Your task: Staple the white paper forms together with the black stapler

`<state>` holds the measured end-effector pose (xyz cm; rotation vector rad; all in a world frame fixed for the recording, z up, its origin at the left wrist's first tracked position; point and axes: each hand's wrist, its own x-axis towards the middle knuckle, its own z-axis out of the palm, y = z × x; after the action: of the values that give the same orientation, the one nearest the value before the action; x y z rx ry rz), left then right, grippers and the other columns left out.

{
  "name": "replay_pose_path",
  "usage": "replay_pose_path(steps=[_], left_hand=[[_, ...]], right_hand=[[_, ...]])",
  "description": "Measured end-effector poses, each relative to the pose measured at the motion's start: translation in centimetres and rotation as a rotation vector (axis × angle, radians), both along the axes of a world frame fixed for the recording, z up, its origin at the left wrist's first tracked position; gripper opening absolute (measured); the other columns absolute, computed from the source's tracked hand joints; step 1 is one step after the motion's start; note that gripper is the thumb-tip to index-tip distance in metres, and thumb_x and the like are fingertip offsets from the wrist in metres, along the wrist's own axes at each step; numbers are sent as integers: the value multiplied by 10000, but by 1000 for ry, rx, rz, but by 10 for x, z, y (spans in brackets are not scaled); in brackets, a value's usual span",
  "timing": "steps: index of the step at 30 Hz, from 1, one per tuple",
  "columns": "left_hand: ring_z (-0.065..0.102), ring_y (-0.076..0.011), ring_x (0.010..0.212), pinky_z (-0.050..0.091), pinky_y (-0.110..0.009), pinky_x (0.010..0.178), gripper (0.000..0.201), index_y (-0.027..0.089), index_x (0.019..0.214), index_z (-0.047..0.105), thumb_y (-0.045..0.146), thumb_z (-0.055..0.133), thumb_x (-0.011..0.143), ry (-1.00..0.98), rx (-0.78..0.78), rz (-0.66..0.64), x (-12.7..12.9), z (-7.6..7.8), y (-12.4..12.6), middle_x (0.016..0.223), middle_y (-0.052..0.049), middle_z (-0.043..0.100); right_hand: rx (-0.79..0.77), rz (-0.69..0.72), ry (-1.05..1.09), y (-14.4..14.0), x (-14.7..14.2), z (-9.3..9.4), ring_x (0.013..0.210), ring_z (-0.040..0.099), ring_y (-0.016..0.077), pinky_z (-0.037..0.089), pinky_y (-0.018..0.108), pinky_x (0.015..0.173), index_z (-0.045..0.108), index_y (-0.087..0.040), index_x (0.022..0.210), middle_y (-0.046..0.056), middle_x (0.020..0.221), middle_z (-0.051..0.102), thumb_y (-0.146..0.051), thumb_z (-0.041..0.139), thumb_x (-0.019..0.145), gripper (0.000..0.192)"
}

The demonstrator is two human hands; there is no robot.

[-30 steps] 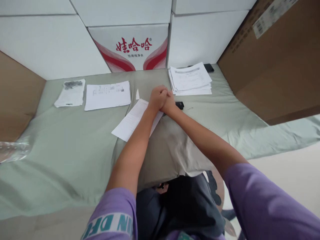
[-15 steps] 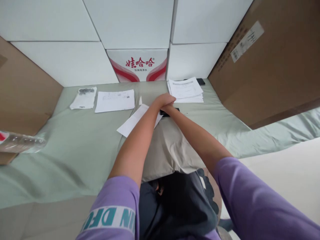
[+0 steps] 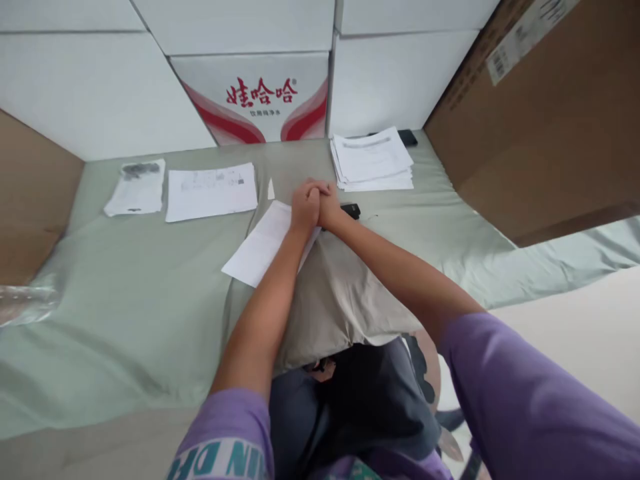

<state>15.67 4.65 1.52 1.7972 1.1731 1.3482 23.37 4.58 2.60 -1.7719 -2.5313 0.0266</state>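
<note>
My left hand (image 3: 304,208) and my right hand (image 3: 331,208) are clasped together, fingers interlaced, above the far end of a beige cushion (image 3: 340,300) that lies on my lap. Under my left hand and forearm lies a slanted white sheet (image 3: 257,245). A small black object (image 3: 351,211) pokes out just right of my right hand, partly hidden by it; I cannot tell what it is. Neither hand visibly holds anything.
A pale green cloth (image 3: 125,287) covers the surface. On it lie a printed sheet (image 3: 210,190), a small white packet (image 3: 135,188), a paper stack (image 3: 373,160), a dark phone (image 3: 407,137) and a plastic bottle (image 3: 23,303). White cartons (image 3: 260,97) and brown boxes (image 3: 550,120) wall it in.
The view rose and then dropped back down. My hands stayed together at the same spot; the left hand lay over the right half a second ago, and now the fingers interlace.
</note>
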Motion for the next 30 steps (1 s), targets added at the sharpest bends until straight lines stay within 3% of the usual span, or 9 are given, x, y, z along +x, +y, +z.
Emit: replay_pose_path(steps=[5,8,10,14,19,25,30], left_hand=[[669,-228,997,503,-388,1007,270,219,731,604,75,386,802,169,-8,-3,10,3,-5,902,-77,692],[657,-225,1124,487,-366,1052,279,200,1009,644,103,437,850,208,-19,12,0,4,-16,1115,-109,708],[609,-227,1257,450,-363,1114,355,189,1258,581,198,476,920,265,-13,26,-17,2,-32,1316,-139,651],[426,-308,1474,279,-521,1245,647,174,1518,395,406,554,935,635,-68,25,-50,-7,-75,1554,-185,490],[219,-309,1582,141,-563,1289,714,161,1580,356,507,477,967,947,-158,2,-55,-14,-98,1685,-146,289],[236,-283,1579,176,-528,1291,672,156,1588,361,487,387,1004,974,-144,31,-51,-13,-97,1684,-115,303],[246,-275,1575,177,-517,1292,662,174,1585,372,489,387,1003,977,-137,35,-52,-14,-97,1684,-102,308]], right_hand=[[-83,-109,22,-9,4,7,1274,522,308,361,404,1075,658,-117,1236,192,1348,637,-124,379,994,369],[-142,-146,108,-5,7,11,1157,623,275,433,359,977,681,-118,1230,178,1266,697,-133,366,993,394],[-182,-187,169,0,8,12,1051,670,263,470,344,884,706,-146,1201,162,1197,730,-197,368,1007,393],[-179,-248,330,3,6,11,1023,672,263,476,342,856,752,-148,1077,177,1172,734,-318,331,1036,456],[-47,-304,464,0,9,9,948,652,246,467,343,868,742,-142,932,175,1010,735,-399,353,1044,479],[-96,-321,623,10,14,7,795,634,217,472,321,824,676,-166,733,98,697,660,-462,416,1031,494],[-149,-278,711,16,20,8,734,642,197,473,290,817,621,-175,611,59,556,595,-423,392,1044,549]])
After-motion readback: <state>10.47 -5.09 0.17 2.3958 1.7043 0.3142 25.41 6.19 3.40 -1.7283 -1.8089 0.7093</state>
